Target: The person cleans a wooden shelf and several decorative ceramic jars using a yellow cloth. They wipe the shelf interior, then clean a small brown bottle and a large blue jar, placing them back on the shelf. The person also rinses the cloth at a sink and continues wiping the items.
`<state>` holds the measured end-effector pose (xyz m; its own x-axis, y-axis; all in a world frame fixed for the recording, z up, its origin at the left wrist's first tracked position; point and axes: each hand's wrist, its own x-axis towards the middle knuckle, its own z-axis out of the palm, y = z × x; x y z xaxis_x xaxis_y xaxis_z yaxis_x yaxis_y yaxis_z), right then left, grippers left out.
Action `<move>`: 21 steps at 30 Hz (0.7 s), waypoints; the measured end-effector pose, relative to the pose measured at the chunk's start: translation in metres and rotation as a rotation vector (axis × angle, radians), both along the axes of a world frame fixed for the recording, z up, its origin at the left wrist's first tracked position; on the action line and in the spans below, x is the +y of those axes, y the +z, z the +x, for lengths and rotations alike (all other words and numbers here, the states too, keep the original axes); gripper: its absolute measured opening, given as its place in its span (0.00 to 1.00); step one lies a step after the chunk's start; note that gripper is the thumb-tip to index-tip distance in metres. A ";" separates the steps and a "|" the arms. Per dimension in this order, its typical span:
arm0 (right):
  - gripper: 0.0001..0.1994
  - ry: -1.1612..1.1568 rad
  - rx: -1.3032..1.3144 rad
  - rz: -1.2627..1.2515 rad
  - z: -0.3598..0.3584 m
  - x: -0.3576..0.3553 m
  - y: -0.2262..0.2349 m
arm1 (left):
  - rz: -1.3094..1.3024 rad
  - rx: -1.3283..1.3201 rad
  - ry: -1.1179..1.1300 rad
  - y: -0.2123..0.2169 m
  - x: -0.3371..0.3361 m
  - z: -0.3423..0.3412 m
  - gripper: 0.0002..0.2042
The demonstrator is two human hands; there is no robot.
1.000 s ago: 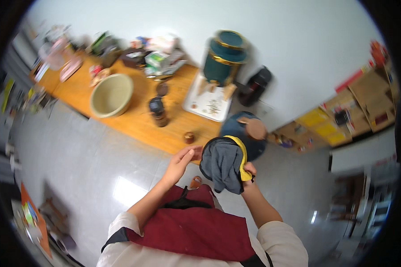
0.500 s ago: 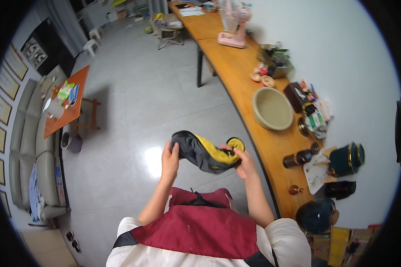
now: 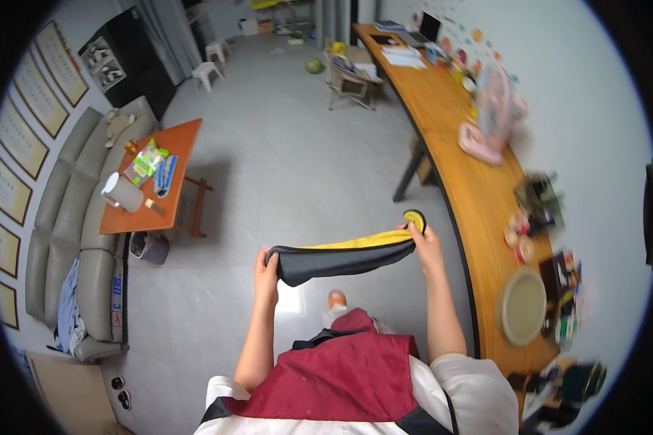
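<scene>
A cloth (image 3: 345,259), dark grey on one face and yellow on the other, with a black edging, hangs stretched between my hands above the floor. My left hand (image 3: 266,270) grips its left end, thumb over the grey face. At the other end my right hand (image 3: 426,245) pinches the cloth near a corner that curls over and shows yellow. The grey side hangs lower in a loose fold, while the yellow shows as a strip along the top.
A long wooden counter (image 3: 453,156) runs along the right wall, bearing a pink fan (image 3: 486,141) and a pale basin (image 3: 524,308). At left stand an orange table (image 3: 178,148) with a white pitcher (image 3: 121,192), a grey sofa (image 3: 87,188) and a waste bin (image 3: 149,248).
My hands have drawn apart, pulling the bunched cloth out into a long strip. The view has shifted: the orange table looks nearer, the fan is farther right, and a foot now shows below.
</scene>
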<state>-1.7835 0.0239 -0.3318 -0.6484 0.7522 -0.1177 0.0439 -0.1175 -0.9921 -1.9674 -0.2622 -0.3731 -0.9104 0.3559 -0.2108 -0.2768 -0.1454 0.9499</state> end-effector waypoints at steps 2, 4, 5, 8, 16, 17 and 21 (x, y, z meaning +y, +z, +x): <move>0.13 0.048 -0.011 0.028 -0.073 0.032 -0.003 | -0.049 0.031 0.027 0.009 0.009 -0.057 0.06; 0.13 0.089 0.015 0.041 -0.147 0.054 0.005 | -0.175 0.247 0.030 0.026 0.020 -0.115 0.07; 0.13 0.118 0.040 0.010 -0.187 0.061 0.006 | -0.242 0.353 0.030 0.031 0.021 -0.146 0.08; 0.12 0.231 0.193 -0.043 -0.307 0.086 0.017 | -0.361 0.384 -0.026 0.023 0.019 -0.235 0.13; 0.16 0.612 0.061 0.130 -0.608 0.076 0.039 | -0.463 0.410 -0.393 -0.008 0.123 -0.453 0.43; 0.16 0.655 0.104 0.110 -0.640 0.075 0.048 | -0.351 0.407 -0.376 -0.001 0.153 -0.480 0.44; 0.15 0.646 -0.017 0.097 -0.756 0.115 0.064 | -0.185 0.451 -0.345 -0.002 0.266 -0.597 0.41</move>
